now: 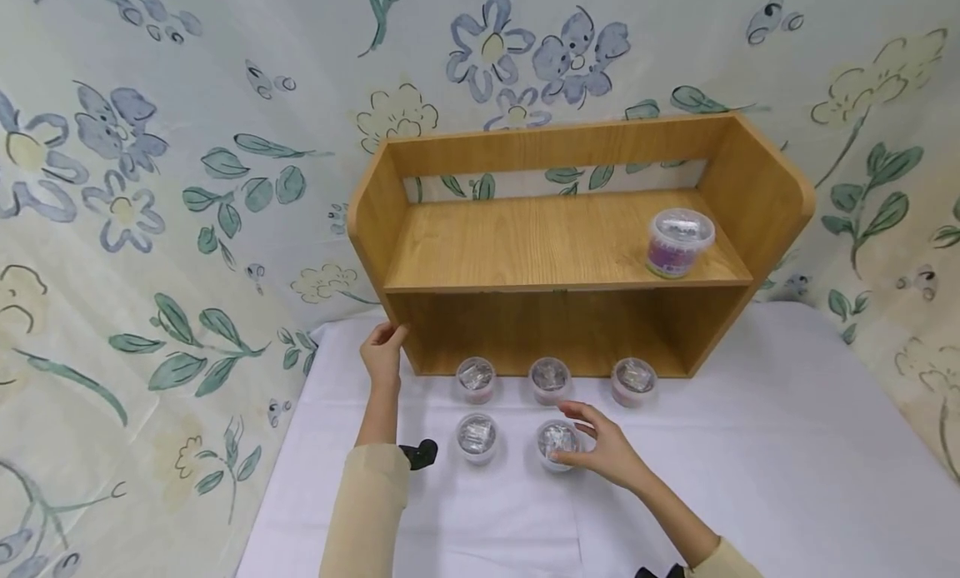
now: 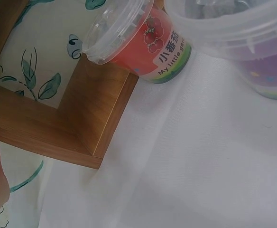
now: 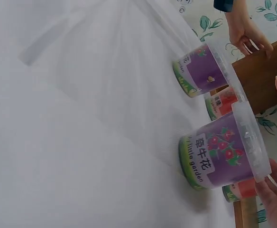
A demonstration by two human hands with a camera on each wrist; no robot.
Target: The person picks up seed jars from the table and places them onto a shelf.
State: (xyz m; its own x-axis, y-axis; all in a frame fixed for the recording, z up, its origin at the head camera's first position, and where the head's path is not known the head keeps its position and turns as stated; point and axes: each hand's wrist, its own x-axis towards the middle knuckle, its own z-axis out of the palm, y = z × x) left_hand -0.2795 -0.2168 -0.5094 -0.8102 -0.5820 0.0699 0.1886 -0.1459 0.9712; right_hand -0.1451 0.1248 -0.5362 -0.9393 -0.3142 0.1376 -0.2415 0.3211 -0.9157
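Observation:
My left hand [image 1: 383,353] grips the left side panel of a two-tier wooden shelf [image 1: 555,241], thumb on the panel. My right hand [image 1: 603,449] is around a clear-lidded tub [image 1: 557,443] on the table, fingers spread apart. In the right wrist view this tub has a purple label [image 3: 219,156] with red flowers, and fingertips [image 3: 266,187] are at its lid. Left of it stands another purple tub [image 1: 477,438]. Behind them, three tubs line the shelf's front: left [image 1: 476,380], middle [image 1: 550,381] and right [image 1: 633,382]. The left wrist view shows a red-labelled tub [image 2: 150,45].
One purple-labelled tub [image 1: 678,243] sits at the right of the shelf's upper tier. The shelf stands on a white tablecloth [image 1: 795,445], before a floral curtain [image 1: 195,228]. A black strap piece [image 1: 420,454] shows at the left cuff.

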